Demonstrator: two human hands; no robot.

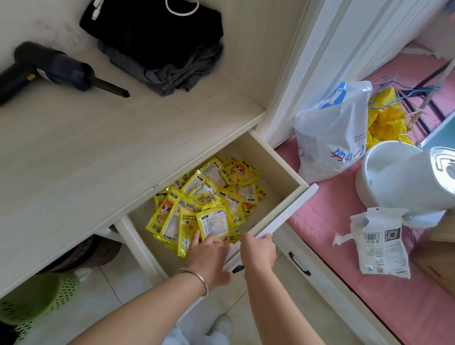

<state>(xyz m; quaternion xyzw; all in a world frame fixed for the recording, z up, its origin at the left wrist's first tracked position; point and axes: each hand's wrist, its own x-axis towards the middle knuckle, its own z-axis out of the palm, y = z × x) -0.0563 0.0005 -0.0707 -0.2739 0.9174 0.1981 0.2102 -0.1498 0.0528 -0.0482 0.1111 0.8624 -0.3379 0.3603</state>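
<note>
Head view: a person's right hand [259, 247] curls its fingers over the front edge of an open white drawer [286, 211] under a desk [84, 144]. The left hand [210, 257] reaches inside, fingertips on the near end of a heap of yellow packets [207, 198] lying on the drawer's floor; whether it pinches one cannot be told. Dark clothes [156, 34] and a black handheld device [44, 71] lie on the desk. A plastic bag [333, 132] stands to the right.

Drawer [266, 162] open above, packets [206, 203] crowd floor
</note>
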